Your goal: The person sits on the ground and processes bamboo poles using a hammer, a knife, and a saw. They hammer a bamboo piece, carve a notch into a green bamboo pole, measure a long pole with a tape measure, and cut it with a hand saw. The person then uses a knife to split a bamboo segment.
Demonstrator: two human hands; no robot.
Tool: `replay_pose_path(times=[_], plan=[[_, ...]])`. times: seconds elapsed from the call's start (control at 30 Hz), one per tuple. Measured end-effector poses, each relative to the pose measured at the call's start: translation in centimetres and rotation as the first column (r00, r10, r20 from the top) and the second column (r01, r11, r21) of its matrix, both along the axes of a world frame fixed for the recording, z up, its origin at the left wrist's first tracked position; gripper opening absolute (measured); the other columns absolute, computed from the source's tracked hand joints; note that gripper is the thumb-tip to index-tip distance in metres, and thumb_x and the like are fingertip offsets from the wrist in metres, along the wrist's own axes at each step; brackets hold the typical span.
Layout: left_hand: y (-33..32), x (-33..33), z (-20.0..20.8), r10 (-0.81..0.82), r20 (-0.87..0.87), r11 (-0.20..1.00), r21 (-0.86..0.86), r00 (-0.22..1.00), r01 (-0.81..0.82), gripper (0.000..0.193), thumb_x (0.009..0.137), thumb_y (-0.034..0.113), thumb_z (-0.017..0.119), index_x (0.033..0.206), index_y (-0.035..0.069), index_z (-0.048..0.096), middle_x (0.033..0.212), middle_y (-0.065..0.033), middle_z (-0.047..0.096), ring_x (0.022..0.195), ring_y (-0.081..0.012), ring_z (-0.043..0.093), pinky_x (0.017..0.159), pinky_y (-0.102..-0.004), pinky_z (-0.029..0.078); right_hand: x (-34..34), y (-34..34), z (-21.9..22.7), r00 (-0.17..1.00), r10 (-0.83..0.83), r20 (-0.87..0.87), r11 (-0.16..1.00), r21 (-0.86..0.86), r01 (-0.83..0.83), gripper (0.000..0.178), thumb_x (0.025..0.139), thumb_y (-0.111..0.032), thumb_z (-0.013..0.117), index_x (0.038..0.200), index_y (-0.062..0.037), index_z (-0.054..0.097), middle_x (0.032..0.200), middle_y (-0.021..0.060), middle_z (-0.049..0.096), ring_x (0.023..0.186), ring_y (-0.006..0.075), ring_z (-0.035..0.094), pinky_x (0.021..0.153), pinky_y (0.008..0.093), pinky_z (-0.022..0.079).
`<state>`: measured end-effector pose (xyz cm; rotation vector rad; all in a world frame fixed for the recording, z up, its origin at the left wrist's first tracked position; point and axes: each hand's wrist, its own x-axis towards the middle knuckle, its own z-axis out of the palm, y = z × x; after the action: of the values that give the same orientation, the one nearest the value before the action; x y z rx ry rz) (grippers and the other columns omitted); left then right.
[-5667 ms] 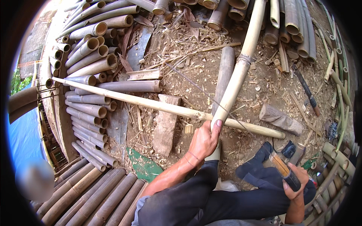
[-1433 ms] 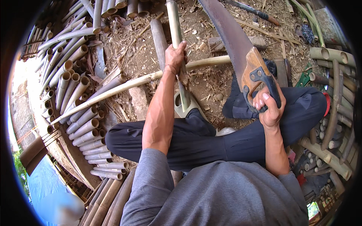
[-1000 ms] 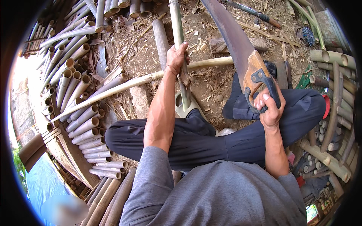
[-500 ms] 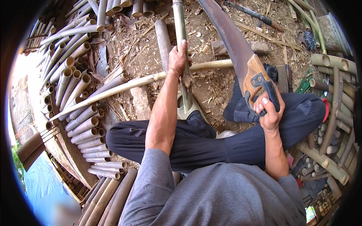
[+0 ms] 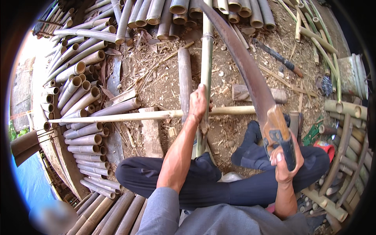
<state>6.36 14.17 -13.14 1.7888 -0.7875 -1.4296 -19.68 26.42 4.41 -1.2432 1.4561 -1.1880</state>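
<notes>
My left hand (image 5: pixel 199 102) is closed round a green bamboo pole (image 5: pixel 206 58) that runs away from me, its near end split and resting by my foot. Under that grip a long pale bamboo pole (image 5: pixel 152 116) lies crosswise. In my right hand (image 5: pixel 285 162) is the wooden and black handle of a large curved handsaw (image 5: pixel 250 74). The saw's rusty blade slants up and to the left, its tip overlapping the far part of the green pole in the picture; whether they touch I cannot tell.
Cut bamboo tubes are stacked at the left (image 5: pixel 84 139) and far side (image 5: pixel 178 11). A long knife (image 5: pixel 280 58) lies on the shaving-strewn ground, near a wooden block (image 5: pixel 258 94). A short bamboo log (image 5: pixel 185 78) lies beside the green pole. At the right stands a bamboo rack (image 5: pixel 344 137).
The view has tilted up, bringing more of the far bamboo stack into sight. Both hands keep their holds, and the saw's tip now overlaps the green pole in the picture.
</notes>
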Motion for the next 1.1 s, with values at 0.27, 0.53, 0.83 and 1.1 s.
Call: replay_pose_path(times=[0.27, 0.53, 0.83, 1.1], plan=[[0.1, 0.2, -0.1, 0.008, -0.087, 0.998, 0.067, 0.996, -0.002, 0.070, 0.098, 0.066, 0.036, 0.089, 0.000, 0.057, 0.064, -0.0053, 0.056, 0.048, -0.0135, 0.056, 0.043, -0.0290, 0.046, -1.2, -3.4, -4.0, 0.946, 0.245, -0.213, 0.969, 0.068, -0.236, 0.058, 0.068, -0.010, 0.062, 0.120, 0.0151, 0.058, 0.069, 0.0118, 0.065, 0.061, 0.0211, 0.067, 0.064, 0.0297, 0.053], [-0.8, 0.1, -0.3, 0.049, -0.031, 0.974, 0.224, 0.998, -0.041, 0.072, 0.099, 0.061, 0.039, 0.075, -0.003, 0.060, 0.056, -0.0089, 0.058, 0.043, -0.0165, 0.059, 0.040, -0.0311, 0.047, 0.0, -5.0, -6.8, 0.861, 0.390, -0.328, 0.903, -0.048, -0.427, 0.057, 0.066, -0.009, 0.062, 0.117, 0.0155, 0.059, 0.074, 0.0153, 0.067, 0.060, 0.0263, 0.067, 0.061, 0.0332, 0.053], [-1.4, -0.3, 0.1, 0.065, 0.053, 0.966, 0.247, 0.996, -0.076, 0.071, 0.099, 0.060, 0.041, 0.074, -0.004, 0.061, 0.053, -0.0107, 0.060, 0.042, -0.0185, 0.062, 0.038, -0.0319, 0.047, -0.7, -4.3, -7.0, 0.866, 0.421, -0.268, 0.891, -0.056, -0.451, 0.056, 0.061, -0.005, 0.061, 0.113, 0.0161, 0.060, 0.077, 0.0213, 0.068, 0.068, 0.0316, 0.072, 0.066, 0.0362, 0.058], [-1.1, -0.2, -0.9, 0.048, 0.100, 0.974, 0.216, 0.994, -0.069, 0.072, 0.100, 0.059, 0.039, 0.081, -0.006, 0.065, 0.053, -0.0107, 0.060, 0.041, -0.0180, 0.060, 0.038, -0.0324, 0.047, 3.3, -8.1, -9.0, 0.892, 0.414, -0.182, 0.898, -0.081, -0.433, 0.057, 0.063, -0.001, 0.062, 0.119, 0.0129, 0.060, 0.072, 0.0163, 0.064, 0.059, 0.0265, 0.066, 0.056, 0.0336, 0.053]])
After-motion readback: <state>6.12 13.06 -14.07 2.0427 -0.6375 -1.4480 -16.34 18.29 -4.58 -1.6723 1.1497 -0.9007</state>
